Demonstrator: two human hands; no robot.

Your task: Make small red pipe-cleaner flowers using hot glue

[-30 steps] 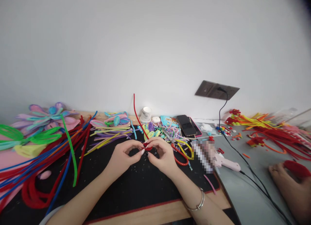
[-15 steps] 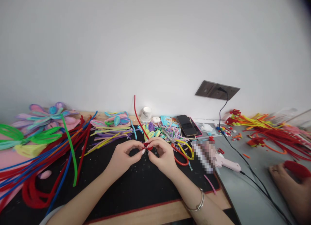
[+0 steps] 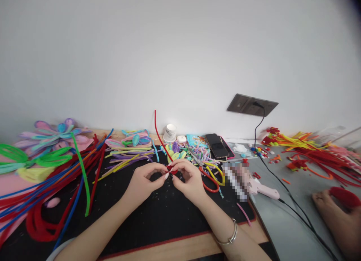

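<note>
A pale wall (image 3: 141, 58) fills the upper half of the frame, above a grey surface (image 3: 270, 219) at lower right and a black mat (image 3: 158, 223) across the lower middle. At left, a long bundle of red, blue and orange stems (image 3: 64, 171) slants over the mat, with a pastel flower (image 3: 60, 131) behind it. My forearms come in from the bottom edge; my left hand (image 3: 148, 178) and right hand (image 3: 188, 178) meet near the centre, just above the mat. At the right edge, another person's hand (image 3: 332, 216) holds a red piece (image 3: 345, 196).

Both my grips are clamped, thumb to fingers, on one red fuzzy stem (image 3: 161, 141). Its free end rises from my fingertips toward the wall; a curled red part sits between them, mostly hidden, so I cannot tell its exact shape. Right of centre, a dark outlet plate (image 3: 242, 103) is set in the wall, and a pink-handled tool (image 3: 267, 191) lies below it. Nearer the middle are a black phone (image 3: 216, 145), a white cup (image 3: 170, 133), and a small white case (image 3: 181, 139). A silver bracelet (image 3: 233, 234) circles my right wrist.
</note>
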